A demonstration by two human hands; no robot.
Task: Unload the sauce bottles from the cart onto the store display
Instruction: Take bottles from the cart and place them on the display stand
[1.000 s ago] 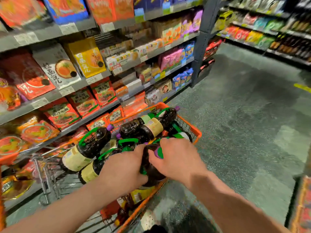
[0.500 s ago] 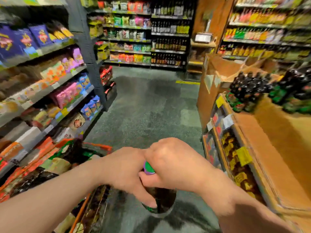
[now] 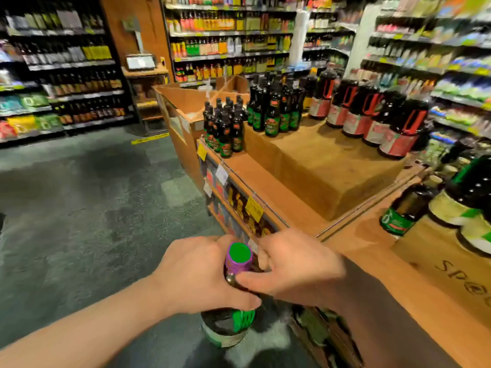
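Dark glass sauce bottle (image 3: 228,324) with a green-topped purple cap (image 3: 239,255) hangs upright over the floor, gripped at its neck by both hands: left hand (image 3: 196,274) wraps the shoulder, right hand (image 3: 295,269) pinches just beside it. Beyond the right hand stands the wooden display (image 3: 305,166), carrying bottles.
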